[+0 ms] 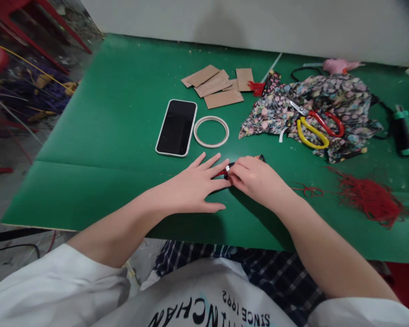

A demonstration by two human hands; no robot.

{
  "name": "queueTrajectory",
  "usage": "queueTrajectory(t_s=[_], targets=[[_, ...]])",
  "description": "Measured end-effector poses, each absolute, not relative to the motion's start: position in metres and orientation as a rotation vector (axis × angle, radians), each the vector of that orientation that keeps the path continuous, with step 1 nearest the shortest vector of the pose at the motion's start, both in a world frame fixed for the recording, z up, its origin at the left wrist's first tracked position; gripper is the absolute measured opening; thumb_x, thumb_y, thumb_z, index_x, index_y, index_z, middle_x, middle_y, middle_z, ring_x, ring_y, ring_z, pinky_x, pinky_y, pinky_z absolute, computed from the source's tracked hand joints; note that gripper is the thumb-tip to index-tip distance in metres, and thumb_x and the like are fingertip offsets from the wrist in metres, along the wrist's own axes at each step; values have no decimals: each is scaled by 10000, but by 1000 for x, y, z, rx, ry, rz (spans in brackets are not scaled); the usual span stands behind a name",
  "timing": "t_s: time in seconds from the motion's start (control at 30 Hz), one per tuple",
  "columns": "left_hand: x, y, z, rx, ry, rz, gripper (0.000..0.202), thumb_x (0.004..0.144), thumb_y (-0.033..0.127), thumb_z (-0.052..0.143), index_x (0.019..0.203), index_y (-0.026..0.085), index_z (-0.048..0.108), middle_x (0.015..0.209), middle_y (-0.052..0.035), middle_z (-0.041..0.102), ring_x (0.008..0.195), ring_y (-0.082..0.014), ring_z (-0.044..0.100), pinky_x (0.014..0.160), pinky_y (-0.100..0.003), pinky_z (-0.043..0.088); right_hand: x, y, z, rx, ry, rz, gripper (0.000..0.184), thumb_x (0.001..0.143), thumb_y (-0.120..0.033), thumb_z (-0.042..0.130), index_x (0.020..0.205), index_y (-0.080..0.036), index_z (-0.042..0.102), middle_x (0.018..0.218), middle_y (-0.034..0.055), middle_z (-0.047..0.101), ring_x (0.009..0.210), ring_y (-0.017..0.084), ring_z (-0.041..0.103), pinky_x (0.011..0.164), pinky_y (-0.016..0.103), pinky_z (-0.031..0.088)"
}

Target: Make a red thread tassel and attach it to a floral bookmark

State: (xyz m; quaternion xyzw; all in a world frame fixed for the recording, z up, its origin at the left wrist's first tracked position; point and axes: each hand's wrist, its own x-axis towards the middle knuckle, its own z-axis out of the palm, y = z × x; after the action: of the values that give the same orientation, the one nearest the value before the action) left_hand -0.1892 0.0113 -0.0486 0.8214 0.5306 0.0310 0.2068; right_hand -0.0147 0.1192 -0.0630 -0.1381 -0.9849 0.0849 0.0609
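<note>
My left hand (191, 188) lies flat on the green table with its fingers spread, palm down. Red threads (221, 172) show between its fingertips and my right hand (259, 179). The right fingers are pinched on a small dark patterned cloth piece (261, 158), mostly hidden beneath them. A small white strip (227, 168) shows at the right fingertips. Just beyond the hands lie a roll of tape (211, 146) and a phone (176, 127) with a dark screen.
Brown cardboard pieces (223, 100) lie at the back. Scissors (313, 122) with red and yellow handles rest on floral cloth (347, 97). To the right are a red thread bundle (371, 200) and a black-and-teal tool (404, 131). A wall (276, 27) borders the table's far edge.
</note>
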Motion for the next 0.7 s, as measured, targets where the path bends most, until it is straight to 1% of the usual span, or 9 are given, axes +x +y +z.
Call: queueTrajectory(t_s=[0.17, 0.3, 0.4, 0.53, 0.63, 0.7], targets=[[-189, 11, -49, 2308, 1477, 88, 571, 825, 544, 509, 1320, 265, 447, 1516, -120, 199, 1400, -355, 92, 1102, -580, 110, -18, 122, -63, -418, -3003, 215, 210, 866, -194, 425, 748, -135, 588, 738, 88, 592, 705, 193, 507, 645, 306, 384], [-189, 12, -50, 2315, 1482, 89, 566, 825, 535, 514, 1317, 263, 453, 1511, -130, 209, 1396, -364, 107, 1096, -590, 121, -19, 123, -65, -442, -3023, 255, 209, 859, -180, 409, 739, -126, 572, 742, 102, 588, 710, 197, 508, 667, 310, 396], [-190, 12, -49, 2348, 1482, 135, 534, 825, 512, 527, 1293, 256, 486, 1503, -136, 231, 1390, -375, 129, 1084, -606, 147, -19, 122, -67, -452, -3007, 268, 187, 847, -165, 413, 742, -127, 563, 749, 105, 586, 712, 198, 505, 670, 310, 400], [-191, 13, -47, 2429, 1475, 221, 432, 839, 455, 528, 1212, 238, 568, 1451, -120, 350, 1370, -363, 222, 1084, -595, 180, -17, 123, -68, -449, -2945, 292, 141, 829, -150, 441, 741, -135, 551, 753, 99, 585, 710, 194, 504, 652, 304, 397], [-192, 13, -46, 2469, 1490, 256, 410, 839, 440, 529, 1188, 234, 590, 1377, -113, 451, 1334, -347, 310, 1087, -585, 193, -14, 125, -66, -428, -2897, 390, 103, 821, -146, 475, 769, -131, 562, 765, 81, 583, 704, 174, 508, 646, 286, 399], [-193, 13, -46, 2489, 1500, 254, 407, 843, 445, 519, 1181, 231, 598, 1325, -111, 501, 1317, -338, 343, 1091, -581, 187, -12, 127, -64, -378, -2886, 479, 92, 826, -150, 490, 797, -132, 575, 783, 70, 588, 725, 163, 522, 661, 275, 404]])
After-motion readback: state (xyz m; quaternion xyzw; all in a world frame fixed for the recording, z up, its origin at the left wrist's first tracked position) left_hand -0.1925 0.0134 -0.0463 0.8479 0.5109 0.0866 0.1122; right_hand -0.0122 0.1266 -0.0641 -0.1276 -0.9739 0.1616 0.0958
